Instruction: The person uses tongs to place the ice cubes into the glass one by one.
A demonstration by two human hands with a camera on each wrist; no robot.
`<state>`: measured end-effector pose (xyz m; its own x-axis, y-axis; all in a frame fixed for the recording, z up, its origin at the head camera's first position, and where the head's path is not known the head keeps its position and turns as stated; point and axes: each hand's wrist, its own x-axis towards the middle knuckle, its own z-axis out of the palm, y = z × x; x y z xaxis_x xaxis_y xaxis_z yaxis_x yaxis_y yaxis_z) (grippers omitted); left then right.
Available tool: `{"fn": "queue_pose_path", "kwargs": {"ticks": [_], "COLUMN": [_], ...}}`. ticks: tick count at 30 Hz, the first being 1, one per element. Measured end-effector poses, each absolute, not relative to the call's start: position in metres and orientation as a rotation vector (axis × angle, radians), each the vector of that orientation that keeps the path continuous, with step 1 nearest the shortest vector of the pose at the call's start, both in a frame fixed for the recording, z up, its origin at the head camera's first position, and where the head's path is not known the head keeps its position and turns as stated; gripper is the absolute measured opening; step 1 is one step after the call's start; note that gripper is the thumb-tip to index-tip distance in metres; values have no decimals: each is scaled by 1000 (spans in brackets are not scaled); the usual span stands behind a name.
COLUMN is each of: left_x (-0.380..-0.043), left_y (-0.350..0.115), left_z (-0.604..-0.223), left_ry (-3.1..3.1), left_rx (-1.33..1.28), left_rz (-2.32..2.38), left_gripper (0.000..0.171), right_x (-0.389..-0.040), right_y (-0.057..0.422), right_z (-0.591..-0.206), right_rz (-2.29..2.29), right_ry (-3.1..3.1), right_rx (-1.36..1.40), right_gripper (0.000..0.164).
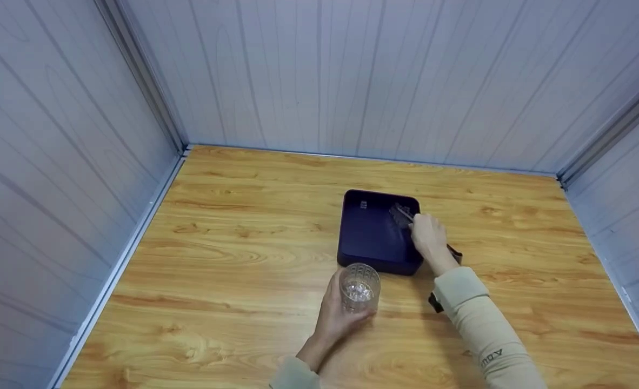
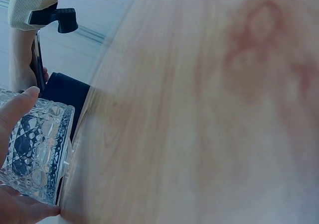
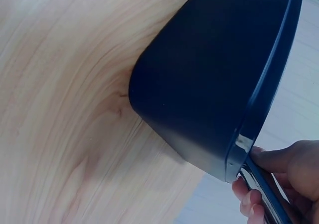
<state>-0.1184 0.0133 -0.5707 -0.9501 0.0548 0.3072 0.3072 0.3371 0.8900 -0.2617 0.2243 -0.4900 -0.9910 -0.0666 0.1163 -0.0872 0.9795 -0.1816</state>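
Observation:
My left hand [image 1: 334,313] grips a clear, cut-pattern drinking glass [image 1: 359,287] near the dark tray's front edge. Thumb and fingers wrap the glass's side in the left wrist view, and its base is close to the tabletop. Clear pieces show at the bottom of the glass. My right hand [image 1: 428,235] reaches over the right side of the dark navy tray [image 1: 371,237], holding metal tongs [image 3: 266,191]. The tongs' far end is inside the tray, at a clump of clear pieces [image 1: 399,217]. A small clear cube [image 1: 363,205] lies in the tray's back left corner.
The tray stands on a wood-grain tabletop [image 1: 233,259]. Pale panel walls [image 1: 319,81] enclose the back and both sides. A black strap piece [image 1: 436,302] hangs below the right sleeve.

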Motion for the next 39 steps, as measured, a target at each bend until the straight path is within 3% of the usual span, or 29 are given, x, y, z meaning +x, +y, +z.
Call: {"fn": "queue_pose_path", "kwargs": {"ticks": [21, 39], "left_x": [-119, -119], "left_y": [14, 14], "left_z": [-571, -571], "left_ry": [-2337, -2348], "left_rx": [-364, -355], "left_rz": [-1697, -1657], "left_gripper": [102, 103], "right_x": [-244, -208], "right_y": [234, 234], "right_z": [-483, -465], "right_rz": [296, 350], "right_ry": [-2912, -2824], "right_rx": [114, 193], "right_gripper": [25, 28]}}
